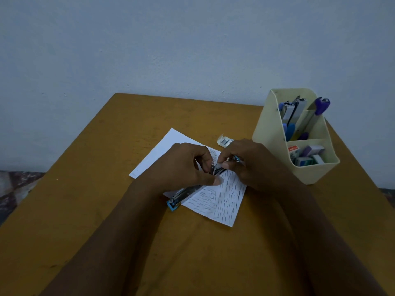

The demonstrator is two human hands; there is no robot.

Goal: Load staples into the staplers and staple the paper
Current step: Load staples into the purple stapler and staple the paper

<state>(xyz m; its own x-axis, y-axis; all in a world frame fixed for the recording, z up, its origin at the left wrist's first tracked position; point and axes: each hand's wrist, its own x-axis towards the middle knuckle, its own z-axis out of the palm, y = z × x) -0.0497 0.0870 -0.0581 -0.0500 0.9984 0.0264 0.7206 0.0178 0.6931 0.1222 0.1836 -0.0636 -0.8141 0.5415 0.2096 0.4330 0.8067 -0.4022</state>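
a mustard-brown table point(96, 199) fills the lower part of the frame. near its centre lie two overlapping papers: a plain white sheet point(158, 152) toward the upper left and a marked sheet point(224, 201), covered in short dark strokes, toward the lower right. an open stapler point(183, 194) lies across them, its blue end at the paper's lower left edge. a small pale box point(223, 141) lies just above the papers. a cream organizer point(275, 133) stands at the right.

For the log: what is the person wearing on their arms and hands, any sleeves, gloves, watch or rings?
Nothing worn shows. Both forearms are bare down to the frame's lower edge, no sleeve in view. The left hand and right hand are ungloved, and neither wrist carries a watch or band. In this dim light a thin ring could go unseen.
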